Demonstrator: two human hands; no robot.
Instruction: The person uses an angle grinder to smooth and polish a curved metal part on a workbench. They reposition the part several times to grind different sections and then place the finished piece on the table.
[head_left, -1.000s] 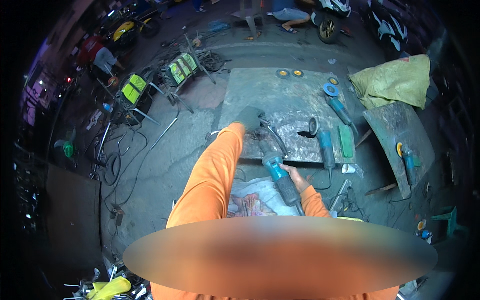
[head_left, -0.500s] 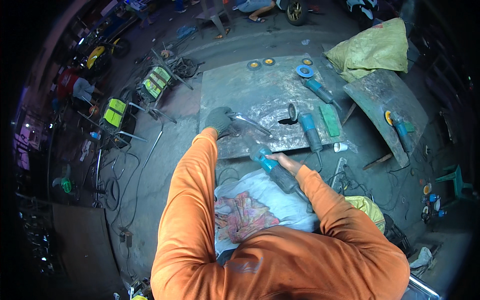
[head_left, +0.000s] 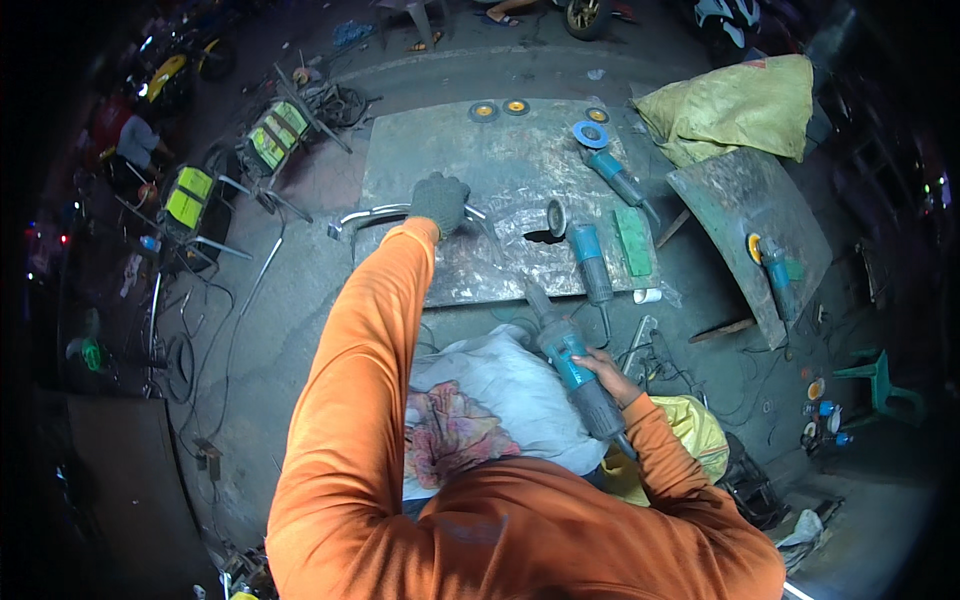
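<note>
My left hand (head_left: 438,203), in a dark knitted glove, is closed around a bent shiny metal tube (head_left: 378,212) over the left part of a worn metal-topped board. The tube's curved end sticks out to the left and a short end shows right of the glove. My bare right hand (head_left: 607,374) grips a teal and black angle grinder (head_left: 566,352) nearer my body, its head pointing away from me toward the board's front edge. Another teal grinder (head_left: 588,262) lies on the board with its disc upright, and a third grinder (head_left: 613,178) with a blue disc lies behind it.
The low board (head_left: 410,150) carries several yellow-centred discs (head_left: 515,106) and a green strip (head_left: 633,242). A tilted panel (head_left: 720,205) with another grinder (head_left: 776,270) stands at right beside a yellow-green sack (head_left: 735,105). White cloth (head_left: 545,420) lies before me. Metal frames with green-yellow bundles (head_left: 188,197) stand left.
The tube, which pointed right from my glove, now extends mostly to the left. My right hand has drawn the grinder back toward my body. The whole view has shifted slightly.
</note>
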